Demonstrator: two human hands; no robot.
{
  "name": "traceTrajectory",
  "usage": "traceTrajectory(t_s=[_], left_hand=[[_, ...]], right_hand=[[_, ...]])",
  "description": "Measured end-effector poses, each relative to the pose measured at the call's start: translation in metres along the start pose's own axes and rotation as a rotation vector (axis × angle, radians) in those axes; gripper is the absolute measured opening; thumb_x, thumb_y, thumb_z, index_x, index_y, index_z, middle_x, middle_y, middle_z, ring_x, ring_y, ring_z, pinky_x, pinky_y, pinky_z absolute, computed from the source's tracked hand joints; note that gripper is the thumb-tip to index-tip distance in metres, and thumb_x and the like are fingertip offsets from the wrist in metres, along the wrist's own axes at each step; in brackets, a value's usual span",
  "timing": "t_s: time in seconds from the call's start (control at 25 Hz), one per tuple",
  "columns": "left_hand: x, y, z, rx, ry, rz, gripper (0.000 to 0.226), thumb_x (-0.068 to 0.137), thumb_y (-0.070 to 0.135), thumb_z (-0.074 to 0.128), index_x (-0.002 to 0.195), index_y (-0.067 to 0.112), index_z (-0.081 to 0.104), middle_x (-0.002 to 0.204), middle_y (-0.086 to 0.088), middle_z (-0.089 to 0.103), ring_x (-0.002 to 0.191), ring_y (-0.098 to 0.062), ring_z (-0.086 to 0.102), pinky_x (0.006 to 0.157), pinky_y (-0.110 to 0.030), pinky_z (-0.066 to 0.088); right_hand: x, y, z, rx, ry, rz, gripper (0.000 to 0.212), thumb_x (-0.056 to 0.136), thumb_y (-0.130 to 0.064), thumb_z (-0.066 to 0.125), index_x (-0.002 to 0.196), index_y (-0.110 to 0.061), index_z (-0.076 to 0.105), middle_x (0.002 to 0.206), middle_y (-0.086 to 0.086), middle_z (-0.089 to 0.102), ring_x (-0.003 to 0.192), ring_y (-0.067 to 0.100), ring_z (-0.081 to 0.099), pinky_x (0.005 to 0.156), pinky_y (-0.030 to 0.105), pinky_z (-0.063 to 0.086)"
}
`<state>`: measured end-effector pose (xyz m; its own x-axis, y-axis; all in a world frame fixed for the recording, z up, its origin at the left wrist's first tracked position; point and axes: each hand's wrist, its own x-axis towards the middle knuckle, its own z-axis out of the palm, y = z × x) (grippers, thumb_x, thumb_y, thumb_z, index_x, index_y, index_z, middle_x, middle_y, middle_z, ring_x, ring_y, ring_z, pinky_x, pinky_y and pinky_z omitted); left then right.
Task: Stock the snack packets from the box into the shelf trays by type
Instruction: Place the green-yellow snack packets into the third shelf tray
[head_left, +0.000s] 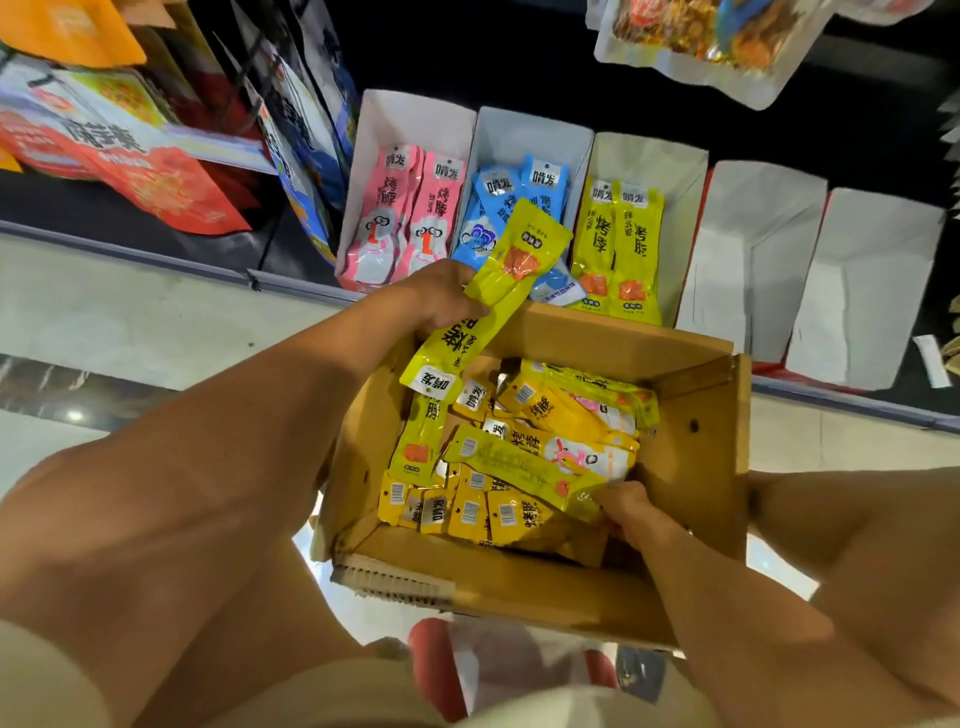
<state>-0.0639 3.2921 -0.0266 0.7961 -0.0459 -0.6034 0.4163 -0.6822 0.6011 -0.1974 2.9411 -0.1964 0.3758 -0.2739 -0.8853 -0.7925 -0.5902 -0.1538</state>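
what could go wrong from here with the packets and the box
1. The lime packet in the left hand overlaps the blue tray; let go early, it may land there instead of the yellow tray.
2. Both hands grip packets, not the box; as the right hand pulls a second packet, it might tip.

Packets (524, 457) in box (691, 415), box before row of shelf trays (535, 135), large bags (130, 150) left of trays
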Motion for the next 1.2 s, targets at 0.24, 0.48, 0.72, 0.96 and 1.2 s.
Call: traceTrajectory(t_s=[0.24, 0.48, 0.72, 0.96, 1.2], left_hand=[[-0.004, 0.011, -0.001, -0.058, 0.02, 0.005, 0.016, 0.095, 0.029, 0.072, 0.103, 0.016, 0.069, 0.118, -0.013, 0.068, 0.122, -0.037, 0.06, 0.087, -0.034, 0.046], [-0.022, 0.024, -0.007, -0.259, 0.06, 0.052, 0.042, 0.094, 0.036, 0.072, 0.13, 0.014, 0.066, 0.135, -0.003, 0.065, 0.123, -0.024, 0.061, 0.105, -0.033, 0.047], [-0.061, 0.053, -0.017, -0.413, 0.113, 0.164, 0.009, 0.103, 0.023, 0.061, 0.109, 0.028, 0.065, 0.111, -0.003, 0.073, 0.105, -0.028, 0.07, 0.084, -0.032, 0.055], [-0.106, 0.099, -0.03, -0.429, 0.097, 0.149, 0.034, 0.107, 0.028, 0.053, 0.14, 0.02, 0.054, 0.14, -0.005, 0.062, 0.112, -0.017, 0.062, 0.092, -0.029, 0.049], [-0.122, 0.134, -0.014, -0.61, -0.06, 0.111, 0.081, 0.09, 0.069, 0.059, 0.154, 0.024, 0.039, 0.156, 0.008, 0.036, 0.141, -0.014, 0.04, 0.119, -0.038, 0.03]], right_hand=[[-0.041, -0.056, -0.012, 0.062, 0.111, -0.222, 0.009, 0.095, -0.025, 0.065, 0.088, -0.021, 0.059, 0.077, 0.003, 0.058, 0.066, 0.02, 0.052, 0.07, 0.039, 0.052], [-0.103, -0.137, -0.047, -0.148, 0.03, -0.803, 0.023, 0.103, -0.031, 0.051, 0.082, -0.021, 0.047, 0.077, 0.0, 0.051, 0.075, 0.019, 0.049, 0.072, 0.038, 0.041], [-0.168, -0.206, -0.118, -0.203, -0.029, -1.103, 0.024, 0.1, -0.044, 0.051, 0.093, -0.021, 0.054, 0.084, 0.013, 0.055, 0.075, 0.019, 0.048, 0.066, 0.041, 0.04], [-0.233, -0.234, -0.173, -0.049, 0.017, -1.332, 0.018, 0.096, -0.046, 0.06, 0.101, -0.03, 0.067, 0.096, 0.005, 0.067, 0.088, 0.013, 0.06, 0.081, 0.036, 0.048], [-0.23, -0.237, -0.195, 0.354, 0.271, -1.31, 0.008, 0.101, -0.025, 0.057, 0.098, -0.023, 0.064, 0.1, -0.015, 0.063, 0.095, -0.003, 0.057, 0.083, 0.027, 0.042]])
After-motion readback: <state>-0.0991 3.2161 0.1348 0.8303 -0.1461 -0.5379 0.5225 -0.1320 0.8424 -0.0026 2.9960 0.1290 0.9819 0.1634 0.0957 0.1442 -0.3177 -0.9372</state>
